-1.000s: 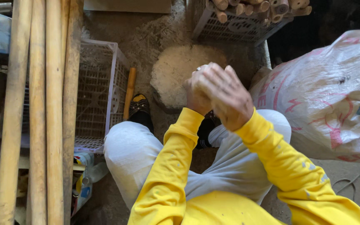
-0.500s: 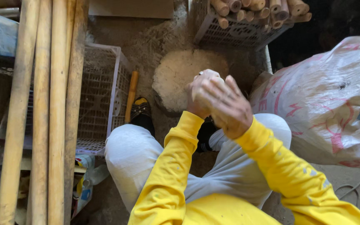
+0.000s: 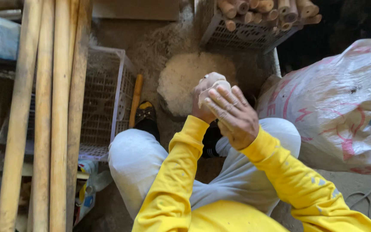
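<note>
Both my arms are in yellow sleeves and meet in front of my knees. My left hand (image 3: 203,99) is closed in a fist around a small pale rounded wooden piece (image 3: 217,87), whose top shows above the fingers. My right hand (image 3: 233,117) lies over that piece from the right, fingers stretched flat across it and touching the left hand. Most of the piece is hidden between the two hands. Just beyond them on the ground is a heap of pale sawdust (image 3: 185,77).
Several long wooden poles (image 3: 44,116) lean at the left beside a white plastic crate (image 3: 104,99). Another crate (image 3: 245,32) of short wooden pegs stands at the top. A large white sack (image 3: 340,103) fills the right. An orange-handled tool (image 3: 135,99) lies by my shoe (image 3: 146,115).
My right hand has slid down and to the right over the piece, fingers now flatter, so the pale top shows. The left hand stays closed around it.
</note>
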Demonstrator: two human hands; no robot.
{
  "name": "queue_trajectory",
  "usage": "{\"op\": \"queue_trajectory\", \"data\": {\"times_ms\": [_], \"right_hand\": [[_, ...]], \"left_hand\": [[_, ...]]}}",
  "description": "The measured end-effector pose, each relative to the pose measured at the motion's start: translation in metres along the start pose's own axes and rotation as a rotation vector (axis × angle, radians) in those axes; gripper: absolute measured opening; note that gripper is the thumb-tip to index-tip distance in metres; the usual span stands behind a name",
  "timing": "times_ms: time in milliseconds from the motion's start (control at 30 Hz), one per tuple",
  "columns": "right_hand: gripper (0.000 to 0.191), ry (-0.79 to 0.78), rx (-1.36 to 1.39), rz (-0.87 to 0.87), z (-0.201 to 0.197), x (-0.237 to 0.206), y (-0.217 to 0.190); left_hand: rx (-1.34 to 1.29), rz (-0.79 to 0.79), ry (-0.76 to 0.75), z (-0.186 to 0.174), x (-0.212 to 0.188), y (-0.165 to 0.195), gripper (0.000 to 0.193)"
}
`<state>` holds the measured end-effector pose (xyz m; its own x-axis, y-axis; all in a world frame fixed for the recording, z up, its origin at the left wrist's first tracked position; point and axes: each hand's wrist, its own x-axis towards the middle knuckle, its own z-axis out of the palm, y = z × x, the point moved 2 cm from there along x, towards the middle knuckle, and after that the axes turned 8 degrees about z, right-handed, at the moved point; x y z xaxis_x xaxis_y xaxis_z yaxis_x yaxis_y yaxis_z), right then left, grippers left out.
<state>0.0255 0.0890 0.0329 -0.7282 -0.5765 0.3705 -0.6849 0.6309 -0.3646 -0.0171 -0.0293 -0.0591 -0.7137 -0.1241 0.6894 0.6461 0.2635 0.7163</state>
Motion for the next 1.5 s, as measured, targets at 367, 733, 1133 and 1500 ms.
{"op": "queue_trajectory", "data": {"times_ms": [367,733,1133,1500], "right_hand": [[0.044,0.087,0.097,0.162,-0.007,0.002,0.018],[0.043,0.2,0.289,0.168,0.006,-0.016,0.008],[0.044,0.104,0.348,0.157,-0.003,0.005,-0.001],[0.04,0.169,0.298,0.218,-0.002,-0.04,-0.002]], "left_hand": [[0.021,-0.176,-0.049,-0.004,-0.004,0.009,0.031],[-0.127,-0.206,-0.023,-0.005,-0.006,0.006,0.026],[-0.298,-0.167,-0.082,-0.013,-0.007,0.005,0.021],[-0.401,-0.378,0.049,-0.022,0.001,0.004,0.02]]}}
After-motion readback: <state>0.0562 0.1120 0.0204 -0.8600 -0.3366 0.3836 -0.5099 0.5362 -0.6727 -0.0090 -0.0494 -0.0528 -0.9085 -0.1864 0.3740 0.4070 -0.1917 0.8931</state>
